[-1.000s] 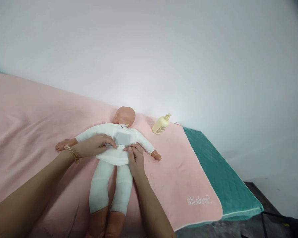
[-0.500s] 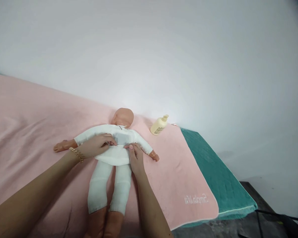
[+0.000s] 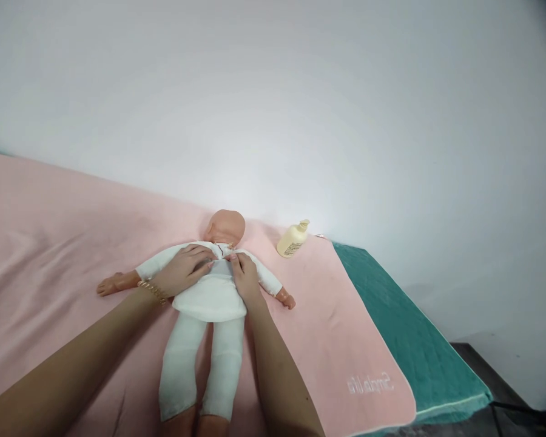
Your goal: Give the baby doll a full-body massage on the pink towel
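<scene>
A doll (image 3: 226, 227) lies on its back in white clothes, with arms spread and white-covered legs toward me. A grey patch (image 3: 221, 267) shows on the chest of its white top (image 3: 209, 298). My left hand (image 3: 185, 269), with a gold chain bracelet (image 3: 151, 291) at the wrist, is on the chest at the patch's left side, fingers bent onto the cloth. My right hand (image 3: 246, 276) is at the patch's upper right, thumb and fingertips together on the cloth. Both hands seem to pinch the top near the collar; the fingertips are partly hidden.
A pale yellow pump bottle (image 3: 293, 240) stands right of the doll's head, near the wall (image 3: 273, 121). Under the doll is a pink towel (image 3: 327, 340) with lettering at its corner. Beyond it, a green padded cover (image 3: 404, 321) reaches the bed's right edge.
Both hands have moved up the doll's chest, from the grey patch's lower edge toward the collar. The whole view has shifted slightly, so the doll and bottle appear lower.
</scene>
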`<action>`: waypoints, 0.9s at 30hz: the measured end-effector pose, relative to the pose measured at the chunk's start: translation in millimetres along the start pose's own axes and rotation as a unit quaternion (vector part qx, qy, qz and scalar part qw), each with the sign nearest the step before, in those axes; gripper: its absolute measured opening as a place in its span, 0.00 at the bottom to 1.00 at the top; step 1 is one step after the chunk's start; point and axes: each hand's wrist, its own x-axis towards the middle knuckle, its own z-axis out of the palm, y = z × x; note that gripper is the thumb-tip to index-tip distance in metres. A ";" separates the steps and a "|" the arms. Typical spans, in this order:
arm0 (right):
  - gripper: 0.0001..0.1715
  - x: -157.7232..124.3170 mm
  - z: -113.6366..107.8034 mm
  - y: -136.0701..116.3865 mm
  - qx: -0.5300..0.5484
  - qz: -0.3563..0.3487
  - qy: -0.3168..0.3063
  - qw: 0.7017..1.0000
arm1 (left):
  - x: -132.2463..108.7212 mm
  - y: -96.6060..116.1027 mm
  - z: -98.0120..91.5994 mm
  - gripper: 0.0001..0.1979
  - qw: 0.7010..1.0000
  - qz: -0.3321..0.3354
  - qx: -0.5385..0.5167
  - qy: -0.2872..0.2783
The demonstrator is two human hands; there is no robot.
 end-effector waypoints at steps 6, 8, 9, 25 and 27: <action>0.24 -6.4 2.3 3.4 -0.024 -0.022 0.008 0.999 | -2.0 4.5 4.4 0.18 0.999 0.005 0.031 0.014; 0.21 -9.7 1.7 2.2 -0.011 -0.039 0.026 0.999 | -3.4 4.8 6.5 0.19 0.999 0.011 0.031 0.031; 0.20 -11.1 1.4 1.6 -0.006 -0.048 0.029 0.998 | -3.9 4.6 7.5 0.20 0.999 0.012 0.031 0.038; 0.16 -12.6 1.7 -0.7 -0.034 -0.061 -0.005 0.998 | -5.3 2.6 11.3 0.23 0.999 -0.019 0.037 0.017; 0.16 -13.6 1.2 -1.3 -0.028 -0.064 -0.006 0.998 | -5.7 2.0 12.6 0.24 0.999 -0.021 0.040 0.024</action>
